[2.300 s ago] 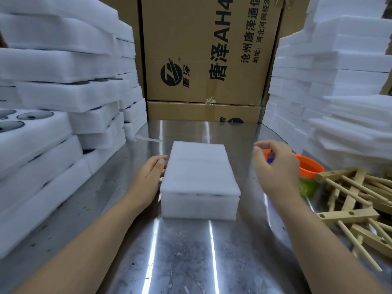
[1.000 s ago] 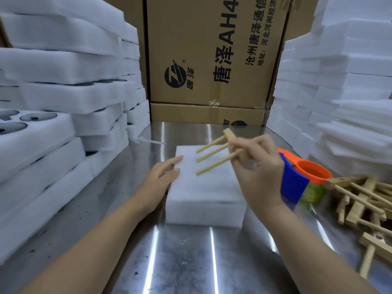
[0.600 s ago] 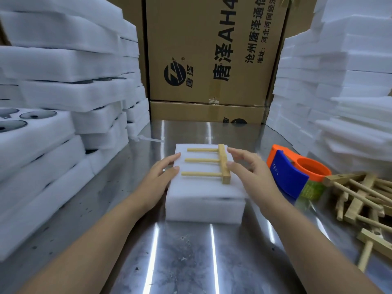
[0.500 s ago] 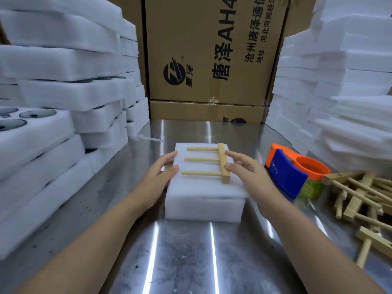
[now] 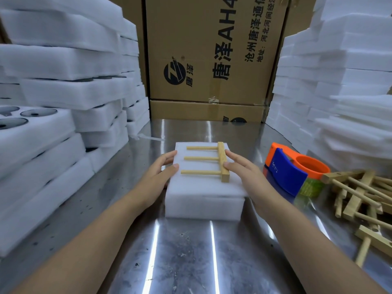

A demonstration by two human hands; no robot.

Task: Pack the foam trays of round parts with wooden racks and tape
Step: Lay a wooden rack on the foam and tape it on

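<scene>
On desk [image 5: 180, 251] close by, foam tray pack [image 5: 203, 200] sat flat. Left hand [image 5: 161, 172] lay relaxed, fingers straight on pack's left edge. Wooden rack [image 5: 221, 162], held aloft a second before, now lay on top, pegs pointing left. Right hand [image 5: 246, 175] had released it, straight fingers touching crossbar. Taping likely next: tape dispenser [image 5: 292, 172] stood near on right, spare racks [image 5: 360, 198] piled beyond.

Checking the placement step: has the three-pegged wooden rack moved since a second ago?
Yes. The three-pegged wooden rack came down from mid-air onto the top of the white foam block, where it lies flat; the right hand touches its bar.
</scene>
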